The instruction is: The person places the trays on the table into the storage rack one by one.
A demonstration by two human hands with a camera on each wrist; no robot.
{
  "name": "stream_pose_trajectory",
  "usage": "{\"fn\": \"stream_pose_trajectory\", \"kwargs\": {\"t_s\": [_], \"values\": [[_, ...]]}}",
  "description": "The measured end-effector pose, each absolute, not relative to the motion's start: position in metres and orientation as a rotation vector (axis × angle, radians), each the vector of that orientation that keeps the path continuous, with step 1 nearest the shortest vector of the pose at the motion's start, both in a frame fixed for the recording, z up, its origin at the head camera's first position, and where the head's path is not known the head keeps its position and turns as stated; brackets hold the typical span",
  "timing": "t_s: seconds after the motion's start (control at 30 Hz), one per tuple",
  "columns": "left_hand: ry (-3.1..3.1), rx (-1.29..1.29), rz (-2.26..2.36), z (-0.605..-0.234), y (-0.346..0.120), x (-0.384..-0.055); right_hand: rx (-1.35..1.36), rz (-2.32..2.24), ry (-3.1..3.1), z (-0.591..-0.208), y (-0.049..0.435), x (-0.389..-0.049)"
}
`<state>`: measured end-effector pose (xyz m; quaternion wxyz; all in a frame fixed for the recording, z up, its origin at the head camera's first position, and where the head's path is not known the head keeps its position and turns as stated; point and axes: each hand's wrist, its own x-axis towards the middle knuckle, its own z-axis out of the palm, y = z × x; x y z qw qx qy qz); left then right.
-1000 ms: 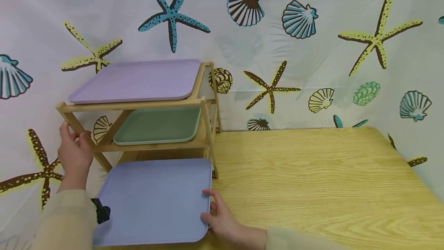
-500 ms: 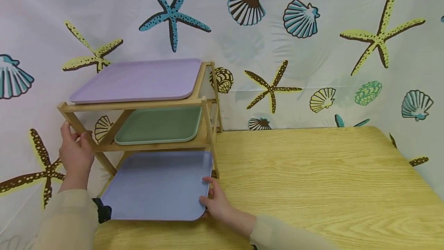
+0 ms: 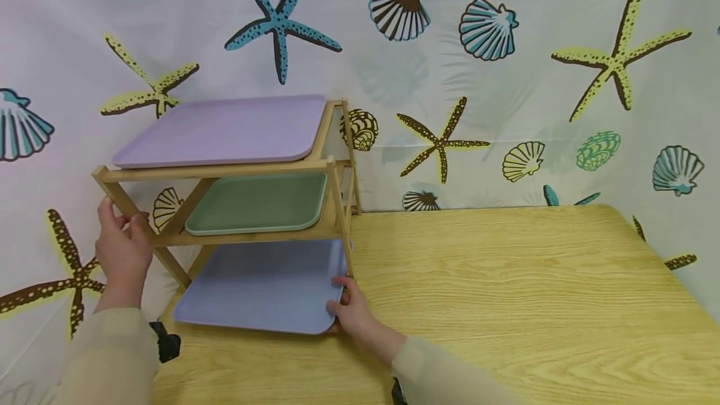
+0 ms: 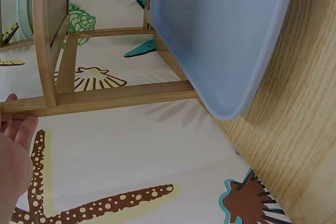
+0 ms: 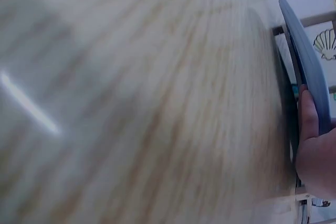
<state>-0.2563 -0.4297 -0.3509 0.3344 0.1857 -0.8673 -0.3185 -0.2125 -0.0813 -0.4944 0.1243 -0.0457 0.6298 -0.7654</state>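
A wooden rack [image 3: 214, 172] stands at the left of the table. My left hand [image 3: 124, 249] grips its front left post, as the left wrist view also shows with the fingers [image 4: 23, 129] on the wood. My right hand [image 3: 357, 317] pinches the right edge of a blue tray [image 3: 264, 286], fingers underneath and thumb at the rim. The tray's back part lies inside the bottom level of the rack; its front sticks out over the table. The right wrist view shows the tray [image 5: 310, 61] edge-on, with the hand [image 5: 317, 156] under it.
A purple tray [image 3: 225, 133] lies on the rack's top level. On the middle level rests a green tray [image 3: 261, 205]. The wood-grain table [image 3: 506, 292] spreads to the right. Behind it hangs a white cloth [image 3: 427, 74] printed with starfish and shells.
The blue tray has moved away from me, deeper into the rack's bottom level, and my right hand has moved forward with it. My left hand has stayed on the post.
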Motion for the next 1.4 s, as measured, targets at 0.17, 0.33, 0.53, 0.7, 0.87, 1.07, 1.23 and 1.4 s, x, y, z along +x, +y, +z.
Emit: {"fn": "stream_pose_trajectory", "kwargs": {"t_s": [0.17,0.33,0.53,0.7,0.87,1.07,1.23,1.4], "values": [[-2.266,0.499,-0.841,-0.35,-0.429,-0.257,-0.212,-2.221,1.879,-0.495,-0.081,-0.216],[-2.287,0.53,-0.87,-0.349,-0.429,-0.257,-0.297,-2.021,2.093,-0.494,-0.076,-0.213],[-2.293,0.533,-0.853,-0.349,-0.428,-0.257,-0.361,-1.919,2.054,-0.492,-0.072,-0.2],[-2.292,0.532,-0.851,-0.349,-0.429,-0.257,-0.429,-1.9,2.126,-0.493,-0.07,-0.195],[-2.294,0.536,-0.872,-0.349,-0.427,-0.256,-0.426,-1.938,2.191,-0.495,-0.067,-0.2],[-2.298,0.523,-0.872,-0.348,-0.426,-0.255,-0.424,-1.994,2.266,-0.497,-0.067,-0.211],[-2.287,0.516,-0.855,-0.348,-0.426,-0.254,-0.378,-2.069,2.215,-0.497,-0.071,-0.22],[-2.27,0.489,-0.836,-0.35,-0.427,-0.255,-0.297,-2.15,2.109,-0.496,-0.078,-0.225]]}}
